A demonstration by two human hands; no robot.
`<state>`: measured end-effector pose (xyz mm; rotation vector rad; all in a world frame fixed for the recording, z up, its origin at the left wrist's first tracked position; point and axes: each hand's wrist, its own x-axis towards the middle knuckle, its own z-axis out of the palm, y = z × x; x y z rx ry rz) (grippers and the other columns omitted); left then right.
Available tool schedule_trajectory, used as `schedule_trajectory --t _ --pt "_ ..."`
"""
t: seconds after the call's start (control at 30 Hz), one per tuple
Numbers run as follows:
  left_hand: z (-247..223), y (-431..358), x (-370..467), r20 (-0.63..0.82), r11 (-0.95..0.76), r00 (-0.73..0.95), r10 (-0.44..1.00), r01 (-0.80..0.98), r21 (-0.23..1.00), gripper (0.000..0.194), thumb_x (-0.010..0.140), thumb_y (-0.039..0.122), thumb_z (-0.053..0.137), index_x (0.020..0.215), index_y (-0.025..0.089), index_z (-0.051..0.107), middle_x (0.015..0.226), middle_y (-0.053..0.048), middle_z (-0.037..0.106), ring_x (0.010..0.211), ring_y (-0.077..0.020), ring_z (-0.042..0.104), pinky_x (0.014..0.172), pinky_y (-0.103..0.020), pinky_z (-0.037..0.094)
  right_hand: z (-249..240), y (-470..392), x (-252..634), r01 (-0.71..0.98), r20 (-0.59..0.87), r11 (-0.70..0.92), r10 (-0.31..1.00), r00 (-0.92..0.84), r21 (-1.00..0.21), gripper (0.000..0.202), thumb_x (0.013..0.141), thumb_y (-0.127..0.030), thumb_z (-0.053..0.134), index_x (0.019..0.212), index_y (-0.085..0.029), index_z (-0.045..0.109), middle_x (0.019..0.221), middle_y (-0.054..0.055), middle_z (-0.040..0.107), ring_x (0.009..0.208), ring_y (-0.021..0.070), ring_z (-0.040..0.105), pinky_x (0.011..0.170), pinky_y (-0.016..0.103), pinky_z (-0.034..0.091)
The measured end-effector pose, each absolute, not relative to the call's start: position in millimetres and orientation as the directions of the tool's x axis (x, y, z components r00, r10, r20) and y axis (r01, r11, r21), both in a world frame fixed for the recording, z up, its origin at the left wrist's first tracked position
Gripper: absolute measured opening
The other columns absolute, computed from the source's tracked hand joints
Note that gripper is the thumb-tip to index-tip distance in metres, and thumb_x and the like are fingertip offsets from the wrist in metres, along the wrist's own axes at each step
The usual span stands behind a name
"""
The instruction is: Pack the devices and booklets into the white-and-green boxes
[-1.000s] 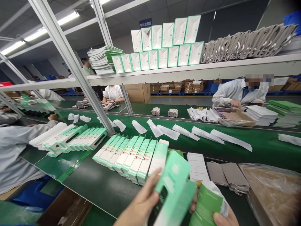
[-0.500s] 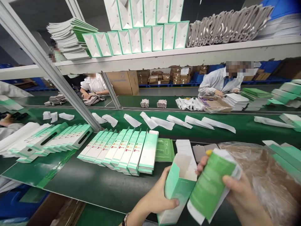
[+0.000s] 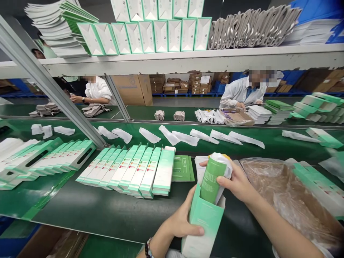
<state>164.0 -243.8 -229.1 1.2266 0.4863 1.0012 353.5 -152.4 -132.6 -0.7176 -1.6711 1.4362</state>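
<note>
My left hand (image 3: 185,218) is wrapped round a tall green-and-white carton (image 3: 205,224), tilted, with its open end up. In my right hand (image 3: 228,177) is a curved green booklet (image 3: 212,181) together with a white wrapped item (image 3: 225,163). Their lower ends are inside the carton's mouth; the upper parts stick out. A bit of yellow shows at my right fingers. Left of the carton, a row of similar cartons (image 3: 134,172) leans on the dark green bench. Flat green booklets (image 3: 182,168) and white printed sheets (image 3: 200,166) lie just behind my hands.
White packets (image 3: 185,138) lie along the green conveyor (image 3: 137,143). A plastic-lined box (image 3: 282,193) stands at the right. Overhead, a shelf (image 3: 161,59) carries cartons, paper stacks and grey pouches. A metal post (image 3: 59,86) slants at left. Two people sit opposite; another is partly visible behind the shelf.
My right hand has brought the green booklet and white item from beside the carton into its open mouth. My left hand still holds the carton. The view has shifted slightly.
</note>
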Motion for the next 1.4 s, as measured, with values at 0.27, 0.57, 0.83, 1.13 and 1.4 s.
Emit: schedule_trajectory --t 0.27,0.57,0.83,1.13,1.4 --pt "-222.1 -234.8 167.9 0.118 -0.042 0.340 0.933 -0.222 0.974 0.076 0.072 0.035 0.080 0.138 0.023 0.044 0.131 -0.011 0.058 0.117 -0.0315 0.057 0.096 -0.041 0.047 -165.7 -171.5 362.0 0.354 0.027 0.321 0.773 -0.634 -0.879 0.075 0.087 -0.042 0.067 0.151 -0.033 0.028 0.152 0.007 0.041 0.137 0.0281 0.042 0.112 0.047 0.037" --pt "-219.2 -233.9 178.7 0.130 -0.131 0.161 0.978 -0.007 0.991 0.053 0.069 0.024 0.081 0.116 0.020 0.057 0.111 -0.007 0.070 0.097 -0.0251 0.067 0.083 -0.031 0.052 -170.9 -187.8 367.1 0.384 0.419 0.857 0.506 -0.754 -0.344 0.046 0.089 -0.029 0.063 0.133 -0.028 0.053 0.156 0.011 0.026 0.143 0.0319 0.029 0.113 0.052 0.035" --pt "-229.1 -235.8 180.0 0.141 -0.156 0.183 0.973 0.065 0.986 0.051 0.068 0.019 0.081 0.113 0.022 0.059 0.109 -0.005 0.067 0.095 -0.0222 0.067 0.084 -0.031 0.051 -175.6 -205.0 375.8 0.438 0.469 0.878 0.476 -0.744 -0.195 0.034 0.088 -0.026 0.064 0.121 -0.023 0.063 0.156 0.016 0.026 0.144 0.0416 0.023 0.105 0.064 0.040" --pt "-230.1 -232.8 182.9 0.180 -0.187 0.195 0.964 0.019 0.982 0.056 0.073 0.015 0.075 0.124 0.024 0.054 0.121 -0.006 0.065 0.109 -0.0238 0.064 0.094 -0.035 0.051 -165.4 -216.9 355.8 0.398 0.696 0.917 0.290 -0.656 -0.008 0.027 0.085 -0.001 0.056 0.111 -0.005 0.065 0.100 0.015 0.071 0.100 0.0250 0.065 0.091 0.041 0.055" --pt "-222.5 -232.7 182.3 0.232 -0.243 0.212 0.949 0.023 0.970 0.048 0.083 0.017 0.067 0.128 0.025 0.052 0.128 -0.006 0.062 0.120 -0.0229 0.059 0.105 -0.036 0.046 -178.0 -228.6 330.2 0.443 0.523 0.887 0.318 -0.791 0.130 0.027 0.088 -0.010 0.044 0.100 -0.010 0.069 0.109 0.016 0.072 0.098 0.0288 0.066 0.092 0.048 0.051"
